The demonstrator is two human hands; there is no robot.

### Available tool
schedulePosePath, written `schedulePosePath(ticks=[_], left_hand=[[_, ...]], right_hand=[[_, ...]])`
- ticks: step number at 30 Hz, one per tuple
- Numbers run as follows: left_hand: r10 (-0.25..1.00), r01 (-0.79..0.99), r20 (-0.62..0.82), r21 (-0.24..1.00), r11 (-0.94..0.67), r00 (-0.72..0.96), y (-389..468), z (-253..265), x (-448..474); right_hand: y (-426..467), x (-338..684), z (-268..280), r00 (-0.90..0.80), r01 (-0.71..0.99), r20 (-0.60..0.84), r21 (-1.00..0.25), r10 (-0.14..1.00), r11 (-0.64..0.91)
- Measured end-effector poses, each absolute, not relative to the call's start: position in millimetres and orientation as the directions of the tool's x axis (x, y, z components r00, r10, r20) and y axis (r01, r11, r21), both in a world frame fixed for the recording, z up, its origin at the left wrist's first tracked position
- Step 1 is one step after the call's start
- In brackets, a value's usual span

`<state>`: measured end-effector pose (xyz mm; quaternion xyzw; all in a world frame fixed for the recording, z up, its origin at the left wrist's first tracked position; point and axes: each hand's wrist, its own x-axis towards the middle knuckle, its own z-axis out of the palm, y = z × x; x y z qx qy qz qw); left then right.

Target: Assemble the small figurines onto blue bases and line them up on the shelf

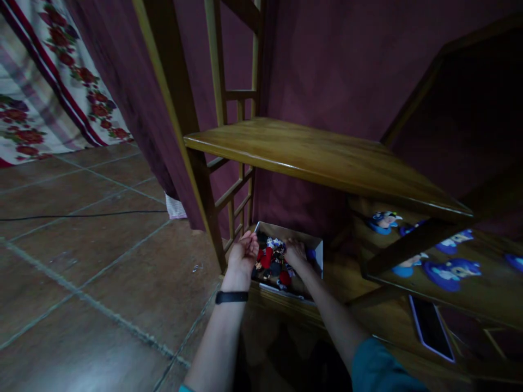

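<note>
Reaching right hand [295, 251]: down inside the open box [320, 260], towards its back edge and right of the middle, at the heap of small figures [267, 257]; the fingertips are hidden, so I cannot tell how far they close or whether they have hold of a piece
Left hand [244, 251]: palm up at the box's left edge, fingers loosely curled, nothing seen in it; turned this way, it leaves most of the heap uncovered
Box and heap: at the left end of the lower board [343, 277], long side along the board's front edge; the walls seem to serve to keep the jumbled red, dark and white pieces together
Blue and purple figures [451, 272]: spread on the right-hand board, well apart from the box, perhaps so that each lies clear of its neighbours
Upper shelf [310, 152]: its front edge overhangs, limiting lift at the back of the box
Wooden post [196, 179]: close by the left edge, tight for the left elbow; the front looks the freer way in and out
Phone [432, 329]: right of the box, well clear of both hands
</note>
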<state>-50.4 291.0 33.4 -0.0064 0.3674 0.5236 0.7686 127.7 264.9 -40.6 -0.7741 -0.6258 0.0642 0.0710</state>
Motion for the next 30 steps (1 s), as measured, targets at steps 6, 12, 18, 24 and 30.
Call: schedulePosePath(ticks=[6,12,18,24,30], left_hand=[[0.801,-0.791,-0.559,0.381,0.479,0.216,291,33,-50],[0.797,-0.79,-0.552,0.365,0.493,0.243,290,33,-47],[0.796,-0.791,-0.546,0.352,0.5,0.26,290,35,-48],[0.785,-0.784,-0.562,0.35,0.513,0.262,293,36,-52],[0.791,-0.791,-0.548,0.339,0.509,0.274,294,32,-52]], right_hand=[[256,140,-28,0.069,0.959,-0.159,-0.261,0.985,-0.11],[246,140,-24,0.14,0.956,-0.164,-0.234,0.977,-0.176],[252,139,-20,0.088,0.993,-0.194,-0.054,0.977,-0.101],[252,142,-20,0.108,0.992,-0.214,-0.035,0.971,-0.118],[241,148,-15,0.053,0.993,-0.271,-0.084,0.961,-0.078]])
